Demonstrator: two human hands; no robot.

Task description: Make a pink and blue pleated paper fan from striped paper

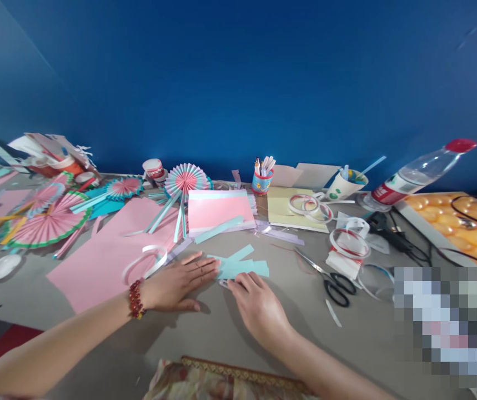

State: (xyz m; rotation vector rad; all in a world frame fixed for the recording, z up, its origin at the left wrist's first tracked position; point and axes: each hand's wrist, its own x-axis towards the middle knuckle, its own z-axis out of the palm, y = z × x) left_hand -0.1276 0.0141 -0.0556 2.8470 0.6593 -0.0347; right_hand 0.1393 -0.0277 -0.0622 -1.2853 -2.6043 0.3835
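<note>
My left hand (186,282) lies flat on the grey table, fingers stretched out, with a beaded bracelet (135,300) at the wrist. Its fingertips reach the left end of some light teal paper strips (244,268), which overlap one another. Just below these strips, my right hand (255,300) is closed in a pinch. A small whitish object (223,283) pokes out at its fingertips; most of it is hidden, and its kind does not show. To the right of that hand lie scissors (332,283) with black handles, blades partly apart.
Pink paper (109,250) spreads on the left, near folded paper fans (50,219) and a white mouse (3,267). Behind stand a pen cup (262,182) and a pink paper stack (221,210). Tape rolls (350,244), a plastic bottle (413,178) and cables occupy the right side.
</note>
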